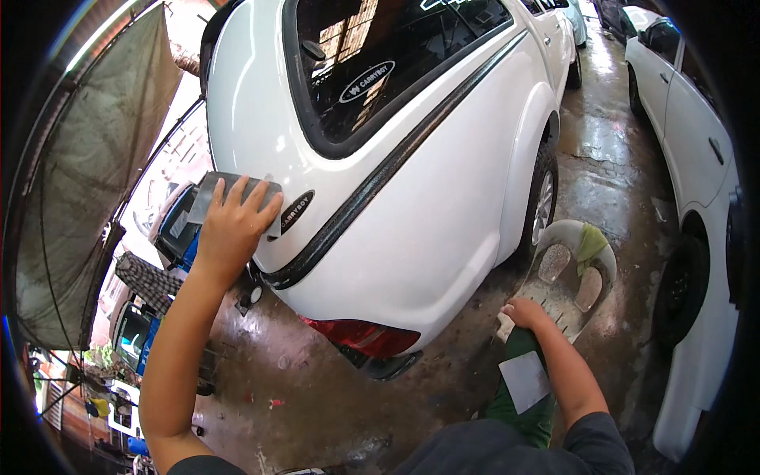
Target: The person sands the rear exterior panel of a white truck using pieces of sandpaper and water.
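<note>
My left hand presses a grey sheet, fingers over it, against the rear corner of a white vehicle canopy, beside a black oval badge. A dark trim strip runs diagonally below it. My right hand is lower right, curled at my green-clad knee beside a stained pale seat or tray; what its fingers hold is unclear. Two pale pads and a green cloth lie there. Another grey sheet rests on my leg.
A second white vehicle stands along the right, beside a wet concrete aisle. A red tail lamp and black bumper step sit low on the near vehicle. A hanging tarp and checked cloth are at left.
</note>
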The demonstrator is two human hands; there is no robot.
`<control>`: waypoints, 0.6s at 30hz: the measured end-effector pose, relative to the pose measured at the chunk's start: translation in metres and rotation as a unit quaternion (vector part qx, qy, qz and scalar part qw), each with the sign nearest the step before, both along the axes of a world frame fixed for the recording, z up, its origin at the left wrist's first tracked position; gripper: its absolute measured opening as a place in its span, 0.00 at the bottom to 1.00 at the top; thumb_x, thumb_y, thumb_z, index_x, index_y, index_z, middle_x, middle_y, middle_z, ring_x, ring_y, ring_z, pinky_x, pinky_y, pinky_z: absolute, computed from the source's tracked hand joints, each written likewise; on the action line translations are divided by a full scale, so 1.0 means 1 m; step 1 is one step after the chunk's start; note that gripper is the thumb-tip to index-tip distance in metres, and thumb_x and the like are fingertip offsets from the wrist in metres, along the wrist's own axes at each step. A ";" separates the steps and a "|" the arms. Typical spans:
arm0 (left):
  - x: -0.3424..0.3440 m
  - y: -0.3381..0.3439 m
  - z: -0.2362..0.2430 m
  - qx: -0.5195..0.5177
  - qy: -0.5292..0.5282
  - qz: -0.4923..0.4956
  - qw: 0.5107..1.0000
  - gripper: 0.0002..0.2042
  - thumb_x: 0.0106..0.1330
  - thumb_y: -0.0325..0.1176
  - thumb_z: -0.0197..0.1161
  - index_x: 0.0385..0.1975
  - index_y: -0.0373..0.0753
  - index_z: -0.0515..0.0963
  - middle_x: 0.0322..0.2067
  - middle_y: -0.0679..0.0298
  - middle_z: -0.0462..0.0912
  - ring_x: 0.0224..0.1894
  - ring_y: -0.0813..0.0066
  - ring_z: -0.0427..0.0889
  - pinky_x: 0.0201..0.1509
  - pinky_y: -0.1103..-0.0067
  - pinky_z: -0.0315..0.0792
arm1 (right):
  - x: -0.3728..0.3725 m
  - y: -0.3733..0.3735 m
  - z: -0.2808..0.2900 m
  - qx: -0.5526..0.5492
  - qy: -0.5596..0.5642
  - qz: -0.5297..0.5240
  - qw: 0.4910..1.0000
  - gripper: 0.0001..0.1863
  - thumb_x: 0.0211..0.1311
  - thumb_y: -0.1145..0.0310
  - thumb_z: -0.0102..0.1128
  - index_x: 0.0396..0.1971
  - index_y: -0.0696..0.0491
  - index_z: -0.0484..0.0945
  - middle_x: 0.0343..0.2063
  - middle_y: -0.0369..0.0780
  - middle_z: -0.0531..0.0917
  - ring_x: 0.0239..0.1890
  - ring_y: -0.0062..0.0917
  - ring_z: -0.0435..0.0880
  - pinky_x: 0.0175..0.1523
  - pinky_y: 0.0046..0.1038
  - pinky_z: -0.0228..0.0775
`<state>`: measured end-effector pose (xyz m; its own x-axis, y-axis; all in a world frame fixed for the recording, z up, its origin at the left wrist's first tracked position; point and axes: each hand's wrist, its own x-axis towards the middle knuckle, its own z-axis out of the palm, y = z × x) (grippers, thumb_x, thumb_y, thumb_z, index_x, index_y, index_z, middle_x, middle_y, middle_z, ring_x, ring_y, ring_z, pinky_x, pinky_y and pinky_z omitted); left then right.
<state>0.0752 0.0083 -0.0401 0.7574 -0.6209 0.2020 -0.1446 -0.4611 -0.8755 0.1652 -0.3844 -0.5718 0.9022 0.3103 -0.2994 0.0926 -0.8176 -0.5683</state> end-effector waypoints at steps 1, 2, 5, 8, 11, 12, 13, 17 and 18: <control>0.001 -0.002 0.002 -0.005 0.002 0.004 1.000 0.20 0.63 0.26 0.58 0.55 0.47 0.79 0.58 0.59 0.80 0.64 0.53 0.74 0.69 0.52 0.65 | 0.002 0.000 0.002 0.008 0.007 0.003 1.000 0.30 0.70 0.44 0.51 0.57 0.53 0.79 0.55 0.52 0.82 0.60 0.48 0.78 0.64 0.44 0.69; 0.003 -0.003 0.003 -0.011 0.002 0.006 1.000 0.20 0.63 0.26 0.58 0.55 0.47 0.79 0.58 0.59 0.80 0.64 0.53 0.74 0.69 0.52 0.65 | 0.004 -0.003 0.001 0.014 0.013 0.003 1.000 0.30 0.70 0.44 0.51 0.57 0.54 0.79 0.55 0.52 0.82 0.60 0.48 0.78 0.63 0.45 0.69; -0.001 0.005 -0.001 0.004 -0.009 -0.006 1.000 0.18 0.64 0.29 0.57 0.54 0.47 0.79 0.57 0.59 0.80 0.62 0.53 0.75 0.67 0.50 0.67 | 0.001 -0.003 -0.001 0.003 -0.015 0.006 1.000 0.31 0.71 0.44 0.50 0.58 0.56 0.77 0.53 0.54 0.82 0.57 0.51 0.80 0.62 0.47 0.70; 0.003 0.002 0.000 0.004 -0.023 -0.013 1.000 0.18 0.64 0.29 0.57 0.54 0.47 0.79 0.57 0.59 0.80 0.62 0.53 0.75 0.67 0.50 0.67 | 0.003 -0.003 -0.001 0.006 -0.010 0.008 1.000 0.30 0.70 0.44 0.50 0.56 0.56 0.78 0.51 0.55 0.83 0.56 0.51 0.80 0.61 0.48 0.71; 0.009 -0.001 0.001 0.003 -0.020 -0.010 1.000 0.19 0.63 0.28 0.57 0.55 0.47 0.79 0.57 0.59 0.80 0.62 0.53 0.75 0.67 0.50 0.66 | 0.009 -0.003 -0.008 0.002 -0.015 0.022 1.000 0.30 0.70 0.44 0.50 0.54 0.56 0.79 0.50 0.55 0.83 0.56 0.51 0.80 0.60 0.48 0.71; 0.007 0.001 0.001 0.003 -0.021 -0.008 1.000 0.19 0.63 0.28 0.57 0.55 0.47 0.79 0.57 0.59 0.80 0.62 0.53 0.75 0.67 0.50 0.66 | 0.007 -0.002 -0.005 0.002 -0.015 0.024 1.000 0.30 0.70 0.44 0.50 0.54 0.56 0.79 0.50 0.55 0.83 0.56 0.51 0.80 0.60 0.48 0.71; 0.005 0.004 0.000 0.005 -0.018 -0.007 1.000 0.19 0.63 0.28 0.57 0.55 0.47 0.79 0.57 0.59 0.80 0.62 0.53 0.75 0.67 0.50 0.66 | 0.004 -0.002 -0.003 0.007 -0.019 0.018 1.000 0.30 0.70 0.45 0.50 0.53 0.57 0.79 0.49 0.56 0.83 0.55 0.52 0.80 0.60 0.48 0.71; 0.005 -0.001 0.000 -0.002 -0.018 -0.004 1.000 0.19 0.64 0.28 0.57 0.55 0.47 0.79 0.58 0.59 0.80 0.62 0.53 0.75 0.67 0.51 0.66 | 0.002 -0.004 0.000 0.025 -0.022 0.017 0.999 0.29 0.70 0.45 0.51 0.52 0.58 0.80 0.49 0.56 0.83 0.55 0.52 0.81 0.60 0.48 0.71; 0.004 0.001 -0.002 -0.002 -0.018 -0.003 1.000 0.19 0.64 0.28 0.57 0.55 0.47 0.79 0.58 0.59 0.80 0.62 0.53 0.75 0.67 0.51 0.66 | 0.001 -0.003 0.000 0.024 -0.021 0.017 0.999 0.29 0.70 0.45 0.51 0.52 0.58 0.80 0.49 0.56 0.83 0.55 0.52 0.81 0.60 0.48 0.71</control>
